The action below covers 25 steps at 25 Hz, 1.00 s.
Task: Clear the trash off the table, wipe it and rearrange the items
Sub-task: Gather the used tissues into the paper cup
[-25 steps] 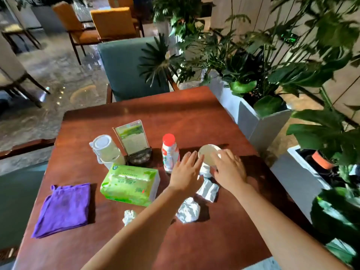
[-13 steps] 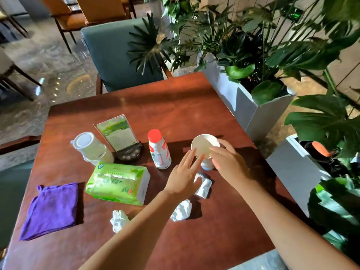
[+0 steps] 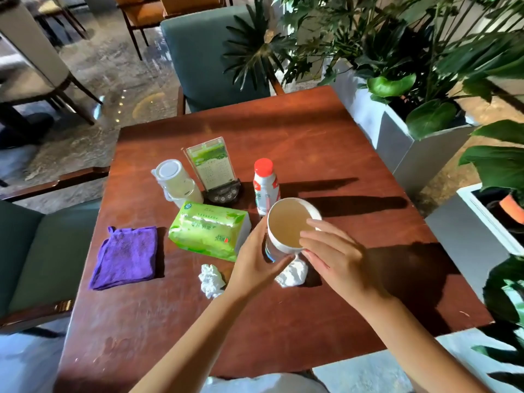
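Note:
A white paper cup point(image 3: 286, 222) with a tan, empty-looking inside is lifted a little above the wooden table point(image 3: 326, 148). My left hand point(image 3: 255, 262) wraps its left wall. My right hand point(image 3: 331, 251) grips the near right part of its rim with the fingertips; its thumb is hidden. Just beneath the cup lies a crumpled white tissue point(image 3: 293, 273), and a second crumpled tissue point(image 3: 211, 280) sits further left. A purple cloth point(image 3: 127, 256) lies flat near the table's left edge.
A green tissue pack point(image 3: 209, 234), a red-capped bottle point(image 3: 265, 185), a menu stand point(image 3: 212, 165) and a clear lidded jug point(image 3: 175, 180) stand behind the cup. Grey planters point(image 3: 397, 143) line the right side. A teal chair point(image 3: 204, 61) faces the far edge.
The cup has come up off the table and toward me. My left hand went from spread open beside it to wrapped around it. The flat wrapper seen earlier is out of sight.

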{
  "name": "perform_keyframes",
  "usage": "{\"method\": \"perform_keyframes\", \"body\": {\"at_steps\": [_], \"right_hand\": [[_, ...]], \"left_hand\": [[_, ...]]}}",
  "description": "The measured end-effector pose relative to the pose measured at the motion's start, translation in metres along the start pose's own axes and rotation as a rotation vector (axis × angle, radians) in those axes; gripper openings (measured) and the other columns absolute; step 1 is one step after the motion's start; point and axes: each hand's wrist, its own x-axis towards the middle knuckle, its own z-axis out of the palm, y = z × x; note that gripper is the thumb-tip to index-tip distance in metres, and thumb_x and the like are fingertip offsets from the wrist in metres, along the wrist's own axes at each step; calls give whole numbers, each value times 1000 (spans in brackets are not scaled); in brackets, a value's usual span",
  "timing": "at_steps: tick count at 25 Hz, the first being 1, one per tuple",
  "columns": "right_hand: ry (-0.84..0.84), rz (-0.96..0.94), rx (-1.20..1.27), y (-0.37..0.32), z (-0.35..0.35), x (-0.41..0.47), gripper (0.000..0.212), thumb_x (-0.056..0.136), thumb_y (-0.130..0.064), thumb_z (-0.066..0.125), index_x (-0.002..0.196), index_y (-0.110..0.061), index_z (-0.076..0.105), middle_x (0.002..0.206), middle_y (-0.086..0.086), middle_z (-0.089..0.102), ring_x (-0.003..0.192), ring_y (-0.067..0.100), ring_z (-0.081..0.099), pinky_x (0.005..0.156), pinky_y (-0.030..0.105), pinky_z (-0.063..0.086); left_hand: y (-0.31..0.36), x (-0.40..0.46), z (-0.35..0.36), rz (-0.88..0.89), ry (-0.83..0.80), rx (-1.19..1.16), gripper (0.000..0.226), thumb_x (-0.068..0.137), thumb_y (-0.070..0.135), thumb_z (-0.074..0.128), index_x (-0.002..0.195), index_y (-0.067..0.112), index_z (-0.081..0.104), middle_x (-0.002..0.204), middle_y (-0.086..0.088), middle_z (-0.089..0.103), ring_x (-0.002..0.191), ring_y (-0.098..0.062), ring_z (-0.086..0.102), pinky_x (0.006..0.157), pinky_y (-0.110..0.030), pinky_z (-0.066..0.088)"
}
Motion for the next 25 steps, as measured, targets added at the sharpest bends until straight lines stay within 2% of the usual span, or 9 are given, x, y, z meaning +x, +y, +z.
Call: {"method": "perform_keyframes", "body": {"at_steps": [3, 7, 11, 13, 15, 17, 19, 22, 25], "right_hand": [[-32, 32, 56, -12, 8, -4, 16, 71, 0, 75, 87, -3, 73, 93, 9, 73, 100, 20, 64, 93, 27, 49], [-41, 118, 180, -19, 16, -8, 21, 73, -6, 75, 94, -6, 71, 101, 5, 70, 101, 15, 61, 95, 21, 45], [-10, 441, 185, 18, 38, -27, 25, 81, -16, 62, 104, -8, 68, 110, 10, 67, 105, 24, 61, 94, 35, 45], [-180, 499, 38, 48, 56, -40, 42, 83, -31, 50, 114, -6, 63, 118, 21, 62, 113, 36, 56, 99, 47, 37], [-413, 484, -98, 69, 75, -43, 45, 85, -25, 53, 126, -8, 53, 133, 30, 47, 124, 45, 43, 103, 57, 29], [-709, 436, -179, 81, 89, -43, 50, 89, -5, 54, 136, -14, 42, 147, 22, 31, 133, 41, 31, 109, 47, 27], [-870, 439, -153, 82, 96, -42, 43, 92, -4, 49, 134, -11, 45, 143, 13, 39, 128, 34, 39, 104, 37, 34], [-699, 670, -187, 88, 112, -59, 20, 92, -5, 53, 111, 1, 54, 99, 12, 56, 79, 23, 56, 67, 18, 47], [-490, 711, -61, 86, 106, -71, 12, 79, 9, 62, 83, -1, 65, 84, 21, 64, 80, 38, 61, 75, 34, 49]], "left_hand": [[-6, -17, -9, -86, 3, -72, 66, 72, 23, 80, 128, 36, 46, 122, 22, 59, 115, -2, 55, 92, -21, 47], [-19, -36, -11, -172, 21, -142, 70, 67, 31, 77, 121, 57, 43, 123, 21, 59, 115, -9, 57, 89, -30, 51], [-29, -49, -19, -244, 126, -128, 71, 64, 24, 77, 116, 55, 42, 118, 23, 55, 105, 6, 57, 80, -10, 48], [-33, -56, -27, -270, 149, -119, 70, 64, 19, 75, 117, 50, 41, 117, 24, 54, 102, 12, 56, 76, -6, 46], [-33, -63, -34, -303, 176, -121, 68, 63, 24, 75, 114, 54, 42, 111, 30, 57, 101, 12, 57, 76, -10, 49], [-32, -69, -41, -320, 203, -110, 65, 59, 33, 73, 113, 55, 44, 110, 32, 59, 101, 10, 57, 78, -11, 49], [-34, -76, -47, -327, 221, -88, 67, 60, 35, 74, 117, 53, 44, 118, 23, 58, 106, 4, 57, 85, -15, 49], [-43, -83, -55, -339, 221, -78, 69, 63, 33, 76, 123, 49, 46, 122, 15, 60, 111, -11, 59, 91, -41, 53], [-45, -87, -57, -338, 224, -65, 72, 64, 31, 77, 128, 42, 46, 124, 13, 59, 112, -14, 60, 90, -47, 53]]}}
